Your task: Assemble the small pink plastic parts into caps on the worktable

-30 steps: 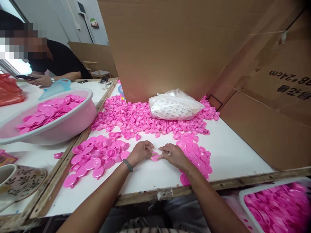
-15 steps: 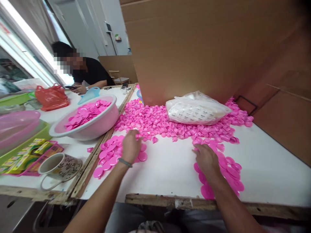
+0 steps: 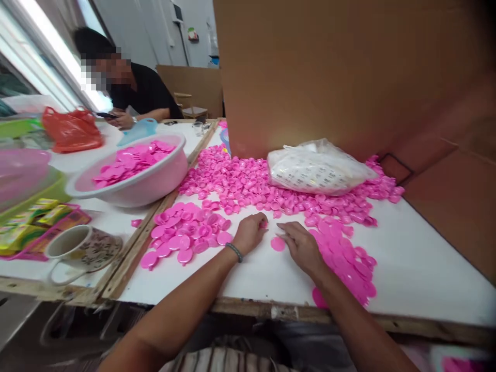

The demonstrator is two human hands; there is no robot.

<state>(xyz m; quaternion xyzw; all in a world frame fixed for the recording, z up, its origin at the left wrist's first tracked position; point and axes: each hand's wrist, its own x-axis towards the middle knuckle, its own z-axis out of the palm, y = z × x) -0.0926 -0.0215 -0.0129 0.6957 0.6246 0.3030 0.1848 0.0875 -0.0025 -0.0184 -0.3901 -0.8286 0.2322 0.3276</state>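
My left hand rests on the white table, fingers curled round a small pink cap that shows at its fingertips. My right hand lies just to its right, fingers pinched on the edge of a flat pink disc on the table. A pile of flat pink discs lies left of my left hand. Another pile of pink discs lies under and right of my right hand. A broad heap of small pink caps spreads behind both hands.
A clear plastic bag sits on the caps before a cardboard wall. On the left table stand a pink basin of discs, a patterned mug, an orange bag and boxes. A seated person holds a phone.
Both hands came back from the two side piles to the middle of the table. A small cap now sits in my left hand and a flat disc lies under my right fingers.
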